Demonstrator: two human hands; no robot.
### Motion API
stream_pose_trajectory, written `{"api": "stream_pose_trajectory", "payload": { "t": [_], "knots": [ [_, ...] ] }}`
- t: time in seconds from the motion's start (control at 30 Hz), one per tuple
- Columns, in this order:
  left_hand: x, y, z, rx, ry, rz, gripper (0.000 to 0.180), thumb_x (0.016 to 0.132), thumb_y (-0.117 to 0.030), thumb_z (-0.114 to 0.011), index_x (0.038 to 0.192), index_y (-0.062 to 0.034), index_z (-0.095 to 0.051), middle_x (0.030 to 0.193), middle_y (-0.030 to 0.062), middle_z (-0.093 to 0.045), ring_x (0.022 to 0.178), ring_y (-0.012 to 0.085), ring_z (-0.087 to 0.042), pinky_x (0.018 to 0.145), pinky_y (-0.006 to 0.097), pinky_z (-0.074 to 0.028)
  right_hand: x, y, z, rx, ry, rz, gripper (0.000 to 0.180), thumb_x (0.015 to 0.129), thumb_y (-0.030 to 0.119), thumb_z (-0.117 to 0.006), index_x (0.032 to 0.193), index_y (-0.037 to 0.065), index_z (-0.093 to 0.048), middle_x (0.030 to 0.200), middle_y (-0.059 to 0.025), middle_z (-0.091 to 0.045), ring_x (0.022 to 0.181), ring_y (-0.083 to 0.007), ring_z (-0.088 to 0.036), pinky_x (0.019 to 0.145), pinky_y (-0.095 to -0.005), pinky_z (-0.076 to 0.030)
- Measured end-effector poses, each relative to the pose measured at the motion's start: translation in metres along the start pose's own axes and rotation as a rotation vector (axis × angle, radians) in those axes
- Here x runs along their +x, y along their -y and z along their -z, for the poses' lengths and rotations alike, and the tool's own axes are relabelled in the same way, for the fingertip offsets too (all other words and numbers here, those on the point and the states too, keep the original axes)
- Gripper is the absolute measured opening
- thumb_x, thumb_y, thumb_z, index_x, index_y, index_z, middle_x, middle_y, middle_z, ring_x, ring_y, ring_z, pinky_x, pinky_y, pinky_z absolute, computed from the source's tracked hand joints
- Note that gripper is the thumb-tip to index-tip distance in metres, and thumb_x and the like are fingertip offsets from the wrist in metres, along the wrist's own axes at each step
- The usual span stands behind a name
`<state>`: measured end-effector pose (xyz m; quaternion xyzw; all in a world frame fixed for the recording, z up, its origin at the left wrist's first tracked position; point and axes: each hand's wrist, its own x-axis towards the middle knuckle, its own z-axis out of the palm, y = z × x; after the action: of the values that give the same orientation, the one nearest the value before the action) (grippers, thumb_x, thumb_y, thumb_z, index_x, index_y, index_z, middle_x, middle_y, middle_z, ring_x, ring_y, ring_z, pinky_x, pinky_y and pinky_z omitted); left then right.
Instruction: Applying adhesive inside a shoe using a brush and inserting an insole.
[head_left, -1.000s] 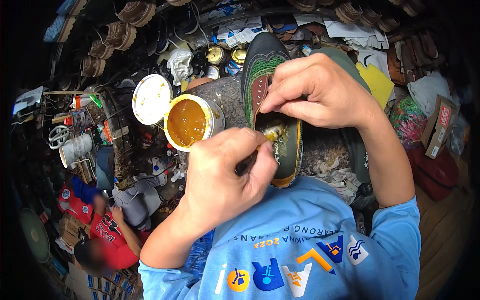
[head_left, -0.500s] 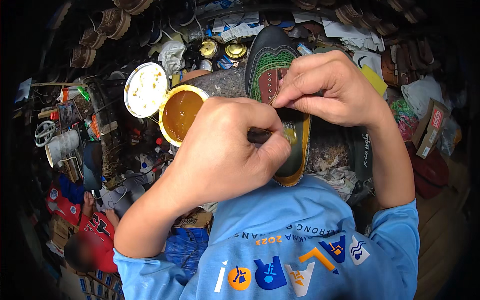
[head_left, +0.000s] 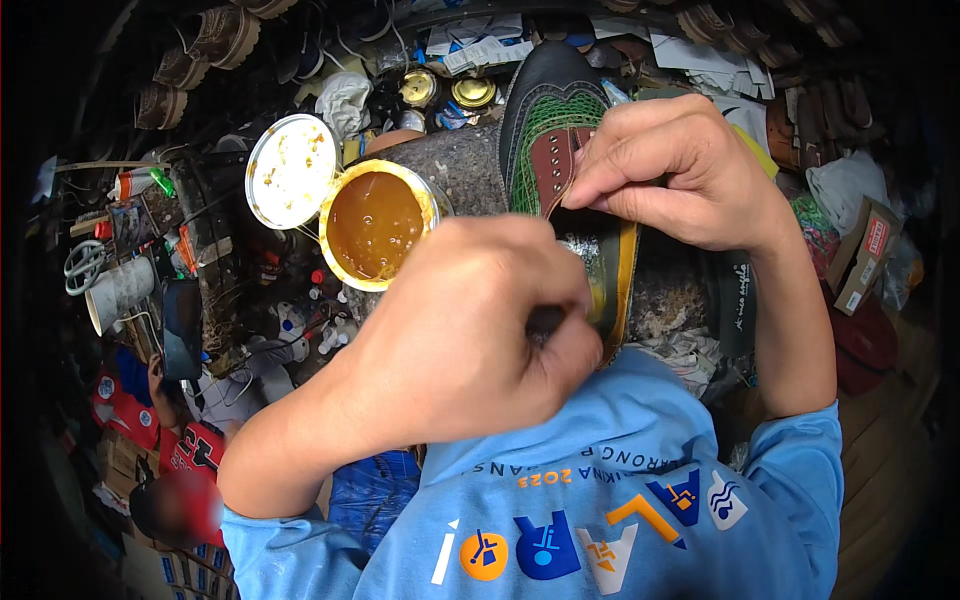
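An unfinished-looking shoe (head_left: 550, 85) with a black toe, green woven section and brown eyelet flap (head_left: 556, 172) lies in front of me, toe pointing away. My right hand (head_left: 680, 170) pinches the edge of the brown flap between thumb and fingers. Below the flap, the shoe's dark inner surface looks glossy, with a yellowish edge. My left hand (head_left: 470, 325) is curled closed over the heel end; what it holds is hidden by its fingers and motion blur. Left of the shoe stands an open can (head_left: 345, 274) of amber, glue-like liquid, its smeared white lid (head_left: 290, 172) beside the rim.
Scissors (head_left: 84, 264) and a white cup (head_left: 120, 295) are at the left among clutter. Two round gold-coloured tins (head_left: 473, 91) sit beyond the can. A cardboard box (head_left: 866, 255) lies at right. Another person in red (head_left: 190, 485) is at lower left.
My left hand has moved down and slightly right, toward me. My right hand still pinches the flap. The other person at lower left has shifted an arm.
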<state>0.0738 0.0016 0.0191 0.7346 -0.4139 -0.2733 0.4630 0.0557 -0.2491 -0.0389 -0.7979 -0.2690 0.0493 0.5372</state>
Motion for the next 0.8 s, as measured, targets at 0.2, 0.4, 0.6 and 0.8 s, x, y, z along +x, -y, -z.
{"api": "stream_pose_trajectory", "payload": {
  "t": [0.2, 0.4, 0.6, 0.8],
  "knots": [
    [-0.002, -0.004, -0.001, -0.063, 0.099, 0.067, 0.014, 0.074, 0.002, -0.073, 0.087, 0.0025, -0.076, 0.072, 0.0123, -0.063, 0.064, 0.0277, -0.064, 0.058, 0.036, -0.05, 0.0, 0.001, -0.001, 0.012, -0.006, -0.026, 0.018, 0.082, 0.003, -0.075, 0.098, 0.005, -0.083, 0.084, -0.0103, -0.074, 0.078, -0.0252, -0.072, 0.068, -0.0348, -0.055],
    [0.002, -0.005, 0.005, -0.059, 0.181, 0.075, 0.021, 0.07, 0.004, -0.071, 0.09, 0.0022, -0.077, 0.075, 0.0113, -0.062, 0.065, 0.0268, -0.063, 0.058, 0.036, -0.049, 0.0, -0.002, -0.004, 0.025, -0.042, 0.021, 0.018, 0.081, 0.002, -0.074, 0.096, 0.003, -0.082, 0.084, -0.011, -0.074, 0.077, -0.0256, -0.072, 0.069, -0.0357, -0.056],
    [0.011, 0.003, 0.009, 0.027, 0.148, 0.002, 0.025, 0.068, 0.003, -0.069, 0.091, 0.0018, -0.078, 0.08, 0.0119, -0.066, 0.072, 0.0276, -0.067, 0.065, 0.036, -0.053, 0.0, 0.002, -0.003, 0.043, -0.031, -0.03, 0.019, 0.079, 0.004, -0.069, 0.093, 0.001, -0.082, 0.083, -0.0117, -0.075, 0.077, -0.0272, -0.072, 0.07, -0.0367, -0.057],
    [0.019, 0.003, 0.013, -0.048, 0.229, 0.063, 0.018, 0.069, 0.0, -0.071, 0.086, 0.0022, -0.077, 0.075, 0.0138, -0.061, 0.068, 0.0312, -0.064, 0.06, 0.04, -0.052, -0.001, 0.0, -0.002, 0.055, -0.068, -0.006, 0.022, 0.075, 0.007, -0.066, 0.09, 0.001, -0.081, 0.082, -0.0142, -0.075, 0.077, -0.0315, -0.072, 0.073, -0.0406, -0.058]
  ]
}}
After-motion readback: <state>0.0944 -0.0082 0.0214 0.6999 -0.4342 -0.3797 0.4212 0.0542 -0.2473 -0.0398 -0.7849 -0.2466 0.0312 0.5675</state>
